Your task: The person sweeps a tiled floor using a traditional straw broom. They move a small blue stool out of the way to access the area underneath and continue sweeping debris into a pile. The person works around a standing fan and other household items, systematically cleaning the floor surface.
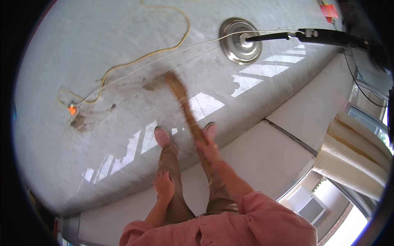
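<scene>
Left hand [164, 183] hangs free at the thigh, fingers loosely together | right hand [207, 148] clamped on broom [184, 104], bristles on grey floor [82, 53] by dirt patch | risk: sweep may snag yellow cord [123, 64] or white cable [180, 48] toward fan base [240, 40]

the broom [182, 100] is tan-brown, blurred, its bristles perhaps a darker brown. the floor [102, 49] is pale grey, with bright white sun stripes and dark brown dirt smudges. a yellow cord [164, 50] and a thin white cord [180, 48] cross it. the fan base [240, 41] is shiny silver, its pole [320, 37] black. the trousers [170, 164] are khaki, the shirt [230, 225] salmon pink, the curtain [353, 160] cream.
</scene>
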A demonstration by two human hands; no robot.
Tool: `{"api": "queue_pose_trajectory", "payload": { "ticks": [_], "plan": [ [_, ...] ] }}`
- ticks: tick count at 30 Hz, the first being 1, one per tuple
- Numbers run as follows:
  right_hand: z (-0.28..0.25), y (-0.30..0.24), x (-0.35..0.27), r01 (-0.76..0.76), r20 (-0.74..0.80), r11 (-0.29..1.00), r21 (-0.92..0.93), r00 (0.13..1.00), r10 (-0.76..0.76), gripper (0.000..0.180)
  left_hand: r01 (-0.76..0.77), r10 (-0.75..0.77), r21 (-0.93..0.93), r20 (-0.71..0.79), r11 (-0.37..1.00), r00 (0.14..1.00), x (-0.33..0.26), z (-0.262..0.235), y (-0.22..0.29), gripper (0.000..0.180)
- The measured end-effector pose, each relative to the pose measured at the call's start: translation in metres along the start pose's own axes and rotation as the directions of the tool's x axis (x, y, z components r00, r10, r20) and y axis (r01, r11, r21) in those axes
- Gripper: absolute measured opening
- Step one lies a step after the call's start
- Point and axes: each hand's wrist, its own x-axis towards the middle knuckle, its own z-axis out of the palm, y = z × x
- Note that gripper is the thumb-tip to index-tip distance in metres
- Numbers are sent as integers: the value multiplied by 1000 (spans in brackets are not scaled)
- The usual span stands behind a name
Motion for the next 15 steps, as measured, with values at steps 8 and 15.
{"api": "queue_pose_trajectory", "payload": {
  "ticks": [8, 15],
  "plan": [
    [49, -17, 129, 149, -229, 989, -13, 962, -148, 75, 16, -17, -8, -49, 1000, 999, 1, 5, -4, 25],
    [77, -5, 41, 99, 224, 995, 9, 970, -99, 76, 106, -126, -165, -118, 981, 985, -3, 4, 2, 22]
  ]
}}
